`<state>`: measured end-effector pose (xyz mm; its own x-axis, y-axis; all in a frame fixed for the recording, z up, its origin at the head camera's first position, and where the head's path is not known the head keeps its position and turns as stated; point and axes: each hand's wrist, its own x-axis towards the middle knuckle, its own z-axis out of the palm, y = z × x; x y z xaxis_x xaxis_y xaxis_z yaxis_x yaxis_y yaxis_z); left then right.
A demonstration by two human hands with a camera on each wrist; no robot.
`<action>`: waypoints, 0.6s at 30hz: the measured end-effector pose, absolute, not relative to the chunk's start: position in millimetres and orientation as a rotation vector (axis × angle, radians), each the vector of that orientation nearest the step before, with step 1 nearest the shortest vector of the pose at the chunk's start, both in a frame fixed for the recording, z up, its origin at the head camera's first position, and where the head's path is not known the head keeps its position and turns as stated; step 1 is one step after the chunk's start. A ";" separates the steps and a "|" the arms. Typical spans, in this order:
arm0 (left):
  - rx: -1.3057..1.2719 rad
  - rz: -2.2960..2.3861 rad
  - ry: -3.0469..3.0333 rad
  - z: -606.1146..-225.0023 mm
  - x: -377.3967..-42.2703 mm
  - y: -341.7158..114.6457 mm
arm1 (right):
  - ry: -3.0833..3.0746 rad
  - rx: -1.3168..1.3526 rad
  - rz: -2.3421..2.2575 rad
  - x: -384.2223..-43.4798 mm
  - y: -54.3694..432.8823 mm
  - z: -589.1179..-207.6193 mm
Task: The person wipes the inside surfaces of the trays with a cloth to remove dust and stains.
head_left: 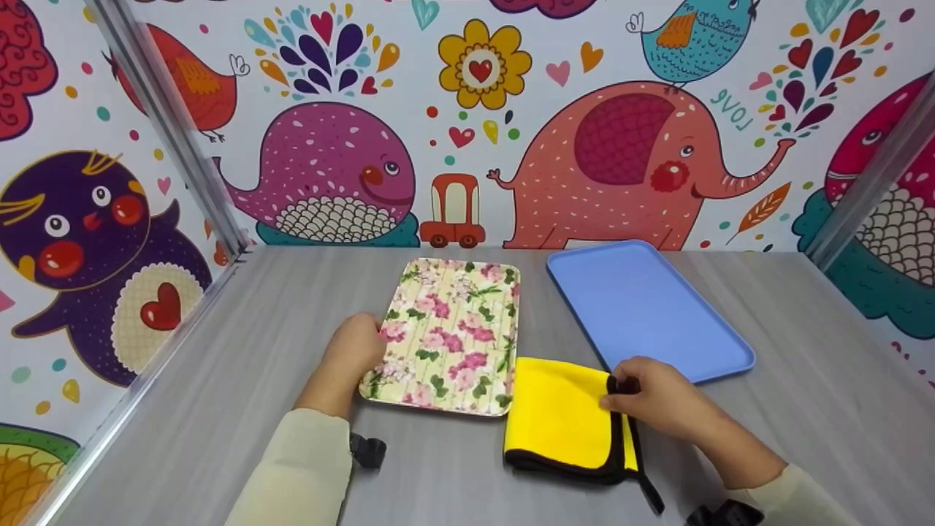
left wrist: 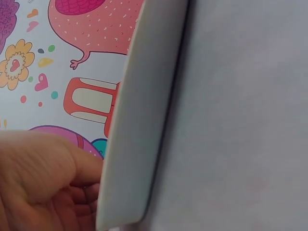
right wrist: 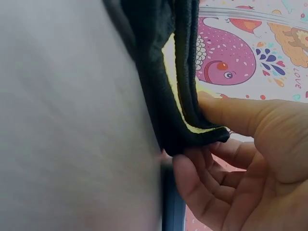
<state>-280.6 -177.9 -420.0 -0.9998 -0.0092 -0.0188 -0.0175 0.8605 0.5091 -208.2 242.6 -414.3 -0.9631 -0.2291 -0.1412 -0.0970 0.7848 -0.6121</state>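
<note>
Pinching the black-bordered edge of a folded yellow cloth (head_left: 559, 416) between thumb and fingers, the right hand (head_left: 661, 398) sits right of a cream rectangular tray with pink flowers (head_left: 453, 343). At that tray's left edge, the left hand's (head_left: 354, 347) fingertips are hidden; I can't tell whether they grip. Behind the cloth, a blue rectangular tray (head_left: 650, 310) lies on the grey wood-grain table (head_left: 292, 285).

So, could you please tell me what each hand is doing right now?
Left hand: holding the floral tray.
Right hand: pinching the folded black-edged yellow cloth.
</note>
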 end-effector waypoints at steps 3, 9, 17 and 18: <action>-0.027 0.839 3.006 -420.8 -281.4 -179.2 | 2.774 -0.256 -0.949 -207.9 242.3 -412.7; -0.038 0.896 2.959 -419.2 -280.5 -181.6 | 2.731 -0.202 -0.984 -207.8 241.9 -409.3; -0.033 0.943 2.936 -418.4 -281.4 -185.6 | 2.646 -0.201 -1.118 -206.8 243.4 -406.5; -0.038 0.965 2.925 -418.7 -281.7 -186.3 | 2.630 -0.207 -1.142 -206.7 243.7 -406.1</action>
